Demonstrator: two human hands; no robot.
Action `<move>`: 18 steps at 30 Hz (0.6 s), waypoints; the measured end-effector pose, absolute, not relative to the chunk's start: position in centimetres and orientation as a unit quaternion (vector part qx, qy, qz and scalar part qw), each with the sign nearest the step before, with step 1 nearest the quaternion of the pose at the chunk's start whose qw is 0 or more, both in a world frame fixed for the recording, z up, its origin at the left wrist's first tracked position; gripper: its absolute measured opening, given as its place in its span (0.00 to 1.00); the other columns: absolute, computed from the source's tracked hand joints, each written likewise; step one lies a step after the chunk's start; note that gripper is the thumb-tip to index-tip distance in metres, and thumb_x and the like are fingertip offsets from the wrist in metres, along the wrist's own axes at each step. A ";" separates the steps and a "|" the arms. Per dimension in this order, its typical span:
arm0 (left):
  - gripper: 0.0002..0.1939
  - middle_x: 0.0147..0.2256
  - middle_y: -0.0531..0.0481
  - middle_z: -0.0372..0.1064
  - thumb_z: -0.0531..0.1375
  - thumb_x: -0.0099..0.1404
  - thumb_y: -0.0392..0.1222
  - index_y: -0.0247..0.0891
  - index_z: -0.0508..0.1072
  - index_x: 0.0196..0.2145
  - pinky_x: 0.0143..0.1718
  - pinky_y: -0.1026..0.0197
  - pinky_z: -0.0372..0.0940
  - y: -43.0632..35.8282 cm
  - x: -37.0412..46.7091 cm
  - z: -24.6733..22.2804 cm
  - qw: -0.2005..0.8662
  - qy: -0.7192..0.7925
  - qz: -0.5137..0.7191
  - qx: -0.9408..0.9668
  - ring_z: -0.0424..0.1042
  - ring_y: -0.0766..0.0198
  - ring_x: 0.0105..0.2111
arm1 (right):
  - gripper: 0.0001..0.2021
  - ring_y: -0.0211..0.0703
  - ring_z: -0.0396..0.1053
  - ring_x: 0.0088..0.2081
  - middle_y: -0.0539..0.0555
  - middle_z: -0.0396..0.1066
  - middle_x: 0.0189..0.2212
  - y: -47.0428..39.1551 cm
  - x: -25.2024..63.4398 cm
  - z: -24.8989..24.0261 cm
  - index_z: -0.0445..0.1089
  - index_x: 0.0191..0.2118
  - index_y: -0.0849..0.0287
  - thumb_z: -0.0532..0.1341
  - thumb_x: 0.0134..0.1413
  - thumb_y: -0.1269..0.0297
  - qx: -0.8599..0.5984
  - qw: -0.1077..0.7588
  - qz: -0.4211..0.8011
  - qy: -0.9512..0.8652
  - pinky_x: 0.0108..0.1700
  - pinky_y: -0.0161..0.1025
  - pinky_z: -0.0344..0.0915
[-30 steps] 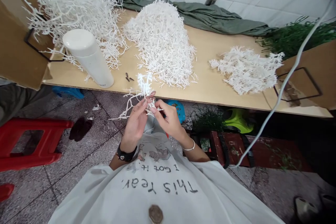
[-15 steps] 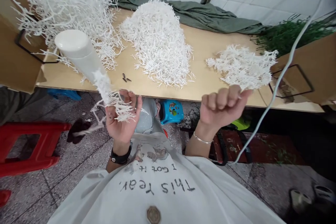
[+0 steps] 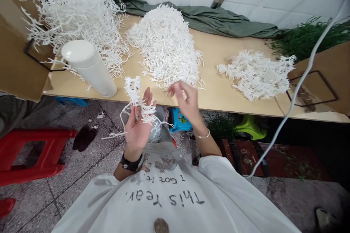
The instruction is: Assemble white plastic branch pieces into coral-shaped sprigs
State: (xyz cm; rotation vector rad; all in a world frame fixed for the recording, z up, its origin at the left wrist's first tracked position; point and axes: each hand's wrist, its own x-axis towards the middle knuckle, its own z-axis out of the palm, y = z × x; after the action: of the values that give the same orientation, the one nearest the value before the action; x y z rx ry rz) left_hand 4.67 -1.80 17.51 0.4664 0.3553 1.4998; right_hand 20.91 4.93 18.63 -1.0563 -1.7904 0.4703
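My left hand is raised before the table's front edge, palm up, its fingers closed round a white branching plastic sprig. Short tufts stick out over the fingers, and long thin strands hang to either side. My right hand is at the front edge of the middle pile of short white sprigs. Its fingers are curled together and the tips are blurred, so whatever they pinch cannot be made out. A white bottle stands on the table to the left of my left hand.
Long white strands are heaped at the left and a smaller white pile lies at the right. A white cable crosses the right side. Cardboard boxes flank the table. A red stool stands on the floor.
My right hand has moved left, from in front of the right pile to the middle pile. My left hand has shifted slightly right with the sprig, away from the bottle.
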 end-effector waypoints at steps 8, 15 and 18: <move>0.14 0.53 0.51 0.68 0.51 0.67 0.46 0.41 0.74 0.35 0.63 0.53 0.52 -1.6 5.5 16.9 0.677 0.250 0.651 0.236 0.54 0.59 0.62 | 0.18 0.30 0.48 0.22 0.47 0.52 0.19 -0.2 16.6 18.3 0.61 0.26 0.63 0.53 0.60 0.54 -0.365 0.410 0.408 -0.729 0.25 0.33 0.46; 0.19 0.41 0.50 0.74 0.45 0.68 0.38 0.40 0.75 0.35 0.63 0.56 0.52 -2.6 5.3 17.9 0.767 0.264 0.579 0.082 0.57 0.65 0.61 | 0.23 0.25 0.38 0.12 0.41 0.42 0.09 -0.8 16.9 17.6 0.52 0.17 0.61 0.60 0.55 0.56 -0.186 0.489 0.727 -0.445 0.15 0.28 0.37; 0.22 0.34 0.50 0.76 0.43 0.69 0.37 0.39 0.74 0.27 0.64 0.57 0.50 -3.4 5.7 18.8 0.779 0.288 0.557 0.011 0.61 0.66 0.58 | 0.25 0.25 0.36 0.09 0.40 0.39 0.07 -1.1 17.2 16.8 0.48 0.15 0.60 0.58 0.56 0.57 -0.078 0.509 0.776 -0.364 0.11 0.26 0.36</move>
State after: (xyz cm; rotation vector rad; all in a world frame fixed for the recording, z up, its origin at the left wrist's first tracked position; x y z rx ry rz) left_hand 5.73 -3.37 18.83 0.0245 0.6221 1.2030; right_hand 17.16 -1.12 16.76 -0.1889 -0.8774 1.8698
